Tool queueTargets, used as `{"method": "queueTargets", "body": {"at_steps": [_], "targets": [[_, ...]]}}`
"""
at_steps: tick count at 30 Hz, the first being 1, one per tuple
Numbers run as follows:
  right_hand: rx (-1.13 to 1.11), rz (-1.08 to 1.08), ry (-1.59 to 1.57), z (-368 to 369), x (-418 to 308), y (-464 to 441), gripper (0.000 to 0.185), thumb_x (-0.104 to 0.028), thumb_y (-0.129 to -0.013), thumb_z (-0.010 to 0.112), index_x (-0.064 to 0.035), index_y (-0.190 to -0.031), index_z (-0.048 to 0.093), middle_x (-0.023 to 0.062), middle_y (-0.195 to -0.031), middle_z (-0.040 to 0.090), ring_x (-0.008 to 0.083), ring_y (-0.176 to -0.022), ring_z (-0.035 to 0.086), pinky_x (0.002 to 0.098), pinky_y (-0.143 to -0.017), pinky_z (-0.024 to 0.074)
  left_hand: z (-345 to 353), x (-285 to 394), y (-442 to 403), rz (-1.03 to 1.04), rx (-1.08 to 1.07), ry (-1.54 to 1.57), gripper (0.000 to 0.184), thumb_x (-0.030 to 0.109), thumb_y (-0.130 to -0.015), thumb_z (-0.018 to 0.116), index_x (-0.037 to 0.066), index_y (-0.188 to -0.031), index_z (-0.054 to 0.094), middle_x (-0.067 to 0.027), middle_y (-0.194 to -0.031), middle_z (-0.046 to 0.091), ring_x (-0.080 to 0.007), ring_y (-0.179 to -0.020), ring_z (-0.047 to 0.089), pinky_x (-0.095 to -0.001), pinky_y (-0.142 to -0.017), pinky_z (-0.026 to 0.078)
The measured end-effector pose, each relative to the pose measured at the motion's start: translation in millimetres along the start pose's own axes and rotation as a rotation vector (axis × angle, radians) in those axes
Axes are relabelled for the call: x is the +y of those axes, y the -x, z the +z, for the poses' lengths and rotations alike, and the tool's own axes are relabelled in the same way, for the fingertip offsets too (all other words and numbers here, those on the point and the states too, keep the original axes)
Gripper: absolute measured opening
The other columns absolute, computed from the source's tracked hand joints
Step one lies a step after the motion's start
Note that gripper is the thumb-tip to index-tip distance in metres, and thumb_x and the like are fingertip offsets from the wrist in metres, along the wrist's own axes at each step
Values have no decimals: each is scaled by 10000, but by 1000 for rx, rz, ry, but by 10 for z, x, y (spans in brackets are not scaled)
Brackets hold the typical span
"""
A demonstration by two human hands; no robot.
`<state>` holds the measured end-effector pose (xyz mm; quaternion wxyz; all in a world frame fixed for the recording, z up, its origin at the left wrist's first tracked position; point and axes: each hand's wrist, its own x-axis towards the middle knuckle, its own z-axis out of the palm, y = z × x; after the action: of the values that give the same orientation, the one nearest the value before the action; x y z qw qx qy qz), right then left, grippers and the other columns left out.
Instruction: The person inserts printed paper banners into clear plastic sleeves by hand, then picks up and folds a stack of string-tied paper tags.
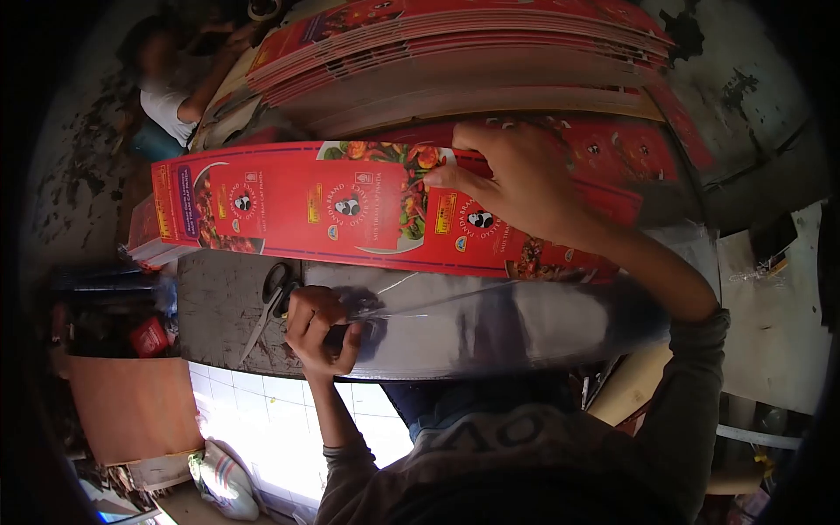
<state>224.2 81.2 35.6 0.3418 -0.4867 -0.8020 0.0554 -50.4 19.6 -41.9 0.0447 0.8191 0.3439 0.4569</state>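
Note:
A long red printed cardboard panel [289, 210] with panda logos and food pictures stands tilted across the bench. My right hand [516, 179] grips its upper edge, the thumb lying over the printed face. Below the panel, a glossy clear plastic sheet [525, 328] is spread along the front of the bench. My left hand [317, 328] is closed with curled fingers at the sheet's left end, pinching its edge. Black-handled scissors [265, 317] lie right beside the left hand, blades toward the front edge.
A tall stack of red printed panels [472, 39] rises at the back, with more red panels [612, 149] in front of it. Another person [171, 101] sits at the far left. A white sack [226, 481] and a brown board [131, 407] are at lower left.

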Motion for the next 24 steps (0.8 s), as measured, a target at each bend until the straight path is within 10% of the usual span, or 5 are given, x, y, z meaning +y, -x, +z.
{"method": "queueTargets", "body": {"at_steps": [16,18,24], "targets": [[-76,69,-58,-437,87,-151,377,-397,-726,661,-23,-761,617,124,-640,576,265,-609,562,385,-559,402,-12,55,-59,-25,-13,3,161,96,-570,611,31,-687,521,-95,-722,520,-268,-705,513,-346,-615,411],[-89,16,-65,-549,141,-111,407,-367,-729,687,0,-663,523,50,-533,401,129,-501,368,295,-487,309,-5,41,-46,-23,-1,7,157,92,-570,614,27,-677,519,-95,-719,519,-270,-696,511,-346,-615,410],[-224,140,99,-1086,74,-33,372,-288,-722,688,4,-671,463,17,-571,383,99,-570,348,275,-518,311,2,47,-64,-66,25,-11,145,92,-578,621,22,-653,518,-103,-685,522,-266,-669,505,-335,-614,410]]}}
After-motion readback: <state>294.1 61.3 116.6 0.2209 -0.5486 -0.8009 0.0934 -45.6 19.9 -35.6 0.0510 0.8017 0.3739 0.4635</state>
